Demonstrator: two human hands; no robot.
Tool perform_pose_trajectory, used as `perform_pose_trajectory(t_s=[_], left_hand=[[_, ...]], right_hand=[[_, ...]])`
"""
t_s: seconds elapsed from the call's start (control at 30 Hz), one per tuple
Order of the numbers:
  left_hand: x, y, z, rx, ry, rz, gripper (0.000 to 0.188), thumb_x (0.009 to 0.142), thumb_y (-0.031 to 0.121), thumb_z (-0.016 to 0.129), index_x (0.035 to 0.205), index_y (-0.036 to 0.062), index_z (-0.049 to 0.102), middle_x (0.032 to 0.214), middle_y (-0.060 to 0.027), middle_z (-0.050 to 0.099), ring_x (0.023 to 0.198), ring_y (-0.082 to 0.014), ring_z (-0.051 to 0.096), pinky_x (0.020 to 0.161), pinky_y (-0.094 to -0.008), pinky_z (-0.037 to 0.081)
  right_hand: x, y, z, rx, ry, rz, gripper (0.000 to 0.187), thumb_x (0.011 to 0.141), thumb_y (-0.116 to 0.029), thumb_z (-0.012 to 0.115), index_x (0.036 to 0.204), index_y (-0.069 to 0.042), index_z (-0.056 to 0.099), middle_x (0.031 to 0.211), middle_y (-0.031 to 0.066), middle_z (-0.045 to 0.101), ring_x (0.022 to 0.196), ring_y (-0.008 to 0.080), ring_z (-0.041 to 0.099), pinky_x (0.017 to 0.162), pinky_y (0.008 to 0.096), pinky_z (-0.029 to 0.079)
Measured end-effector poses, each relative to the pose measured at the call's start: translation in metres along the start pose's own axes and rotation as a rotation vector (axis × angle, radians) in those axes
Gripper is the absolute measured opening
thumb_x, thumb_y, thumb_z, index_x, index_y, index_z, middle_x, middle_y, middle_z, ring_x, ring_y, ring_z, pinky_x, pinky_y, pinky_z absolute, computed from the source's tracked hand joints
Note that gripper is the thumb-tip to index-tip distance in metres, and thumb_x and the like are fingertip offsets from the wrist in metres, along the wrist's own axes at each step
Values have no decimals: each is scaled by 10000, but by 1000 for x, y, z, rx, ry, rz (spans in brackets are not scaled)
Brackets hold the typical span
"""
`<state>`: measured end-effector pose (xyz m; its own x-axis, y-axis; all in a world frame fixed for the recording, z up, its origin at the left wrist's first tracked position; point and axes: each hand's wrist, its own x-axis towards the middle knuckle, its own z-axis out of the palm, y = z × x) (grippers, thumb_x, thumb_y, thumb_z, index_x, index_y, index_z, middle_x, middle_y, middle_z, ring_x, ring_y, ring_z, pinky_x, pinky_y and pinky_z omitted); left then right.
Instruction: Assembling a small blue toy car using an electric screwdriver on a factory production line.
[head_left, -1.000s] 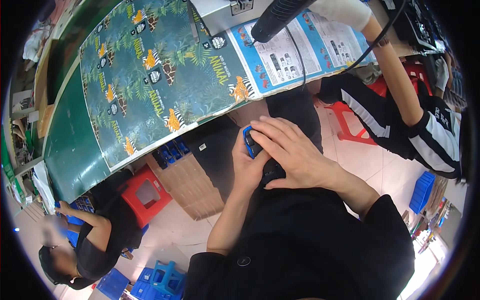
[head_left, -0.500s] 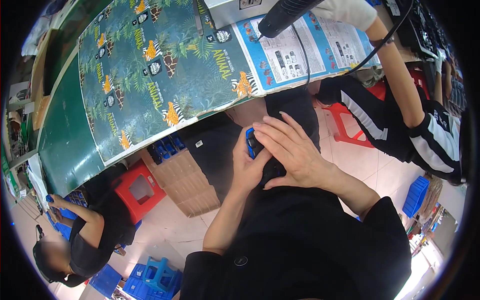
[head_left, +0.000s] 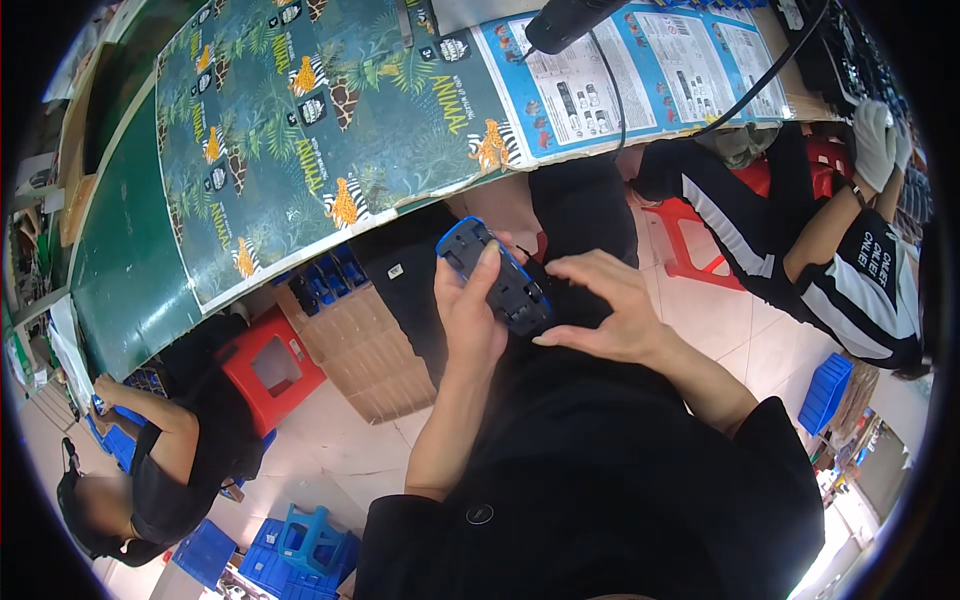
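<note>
My left hand (head_left: 470,318) is closed around what looks like a toy car (head_left: 508,292), with a black underside turned up and a blue edge. The thumb lies across the toy's underside. Just to the right, my right hand (head_left: 622,312) has its fingers and thumb apart, with nothing between them. Its fingertips are close to the toy's right side; whether they touch cannot be made out. Both hands are over my lap, below the table edge.
Ahead is a green table (head_left: 140,290) covered with printed animal sheets (head_left: 390,140). A black electric screwdriver (head_left: 570,25) with a cable hangs over it. A cardboard box (head_left: 365,355) holding blue parts sits under the table. Red stools (head_left: 270,365) and two co-workers flank me.
My right hand has come off the toy and opened to its right. The left hand now shows the toy's underside. The co-worker's gloved hand at right has drawn back from the table.
</note>
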<state>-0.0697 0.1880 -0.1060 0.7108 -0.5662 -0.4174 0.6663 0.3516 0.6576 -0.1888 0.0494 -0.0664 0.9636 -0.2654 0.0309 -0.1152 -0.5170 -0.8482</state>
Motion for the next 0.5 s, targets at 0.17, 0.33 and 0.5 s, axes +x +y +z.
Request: perform_pose_trajectory(t_s=[0.17,0.33,0.5], left_hand=[[-2,-2,9,-108,85,66,355,927,67,619,1248,47,467,1120,-139,611,967,-215,638,801,-342,552],[0,-1,8,-79,117,152,376,936,86,602,1284,26,474,1108,-138,633,947,-217,639,805,-358,553],[-11,-6,7,133,-41,165,415,884,46,679,1255,-9,499,1097,-140,647,963,-198,640,864,-324,513]], right_hand=[[5,-14,31,-123,200,-29,598,678,-286,862,1135,20,628,992,144,685,837,294,672,687,356,555],[7,-7,40,-58,208,-36,597,693,-263,855,1172,9,625,1004,141,684,836,272,674,699,329,556],[12,1,16,271,256,112,464,773,-121,799,1190,-4,634,1157,134,646,969,213,648,713,282,544]])
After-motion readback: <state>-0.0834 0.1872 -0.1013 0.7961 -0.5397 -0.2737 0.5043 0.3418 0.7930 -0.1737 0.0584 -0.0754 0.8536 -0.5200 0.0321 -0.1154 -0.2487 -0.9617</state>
